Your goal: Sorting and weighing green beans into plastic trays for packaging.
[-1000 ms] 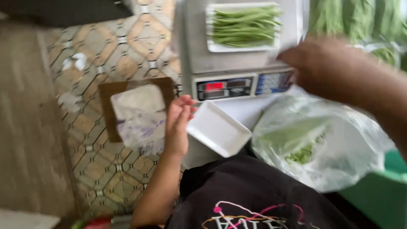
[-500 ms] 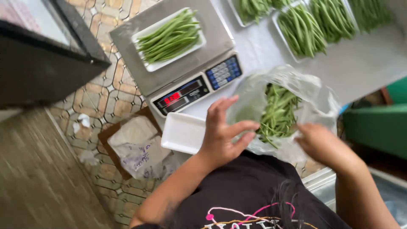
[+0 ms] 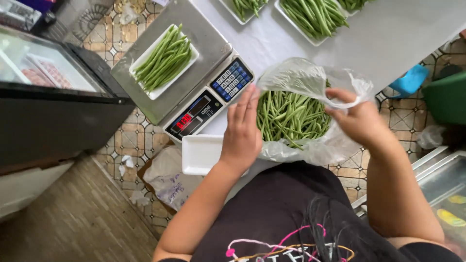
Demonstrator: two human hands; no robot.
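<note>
clear plastic bag (image 3: 310,145), crinkled and glossy, sits at the white table's (image 3: 407,34) near edge, full of slim green beans (image 3: 289,116). right hand (image 3: 359,119) pinches its rim; left hand (image 3: 241,128) rests flat, fingers together, on the bag's side beside a white foam tray (image 3: 201,154).

The floor (image 3: 145,140) is laid in tan tiles with dark diamond lines, scraps of white paper (image 3: 127,164) scattered on it; toward the lower left it turns to plain brownish boards (image 3: 73,223). A white-topped table (image 3: 403,34) runs across the upper right under soft, even daylight; a dark chest freezer (image 3: 53,97) with a glass lid stands at the left; a steel-framed glass case (image 3: 437,184) sits at the right edge, with a blue stool (image 3: 410,80) and a green bin (image 3: 446,99) near it.
</note>
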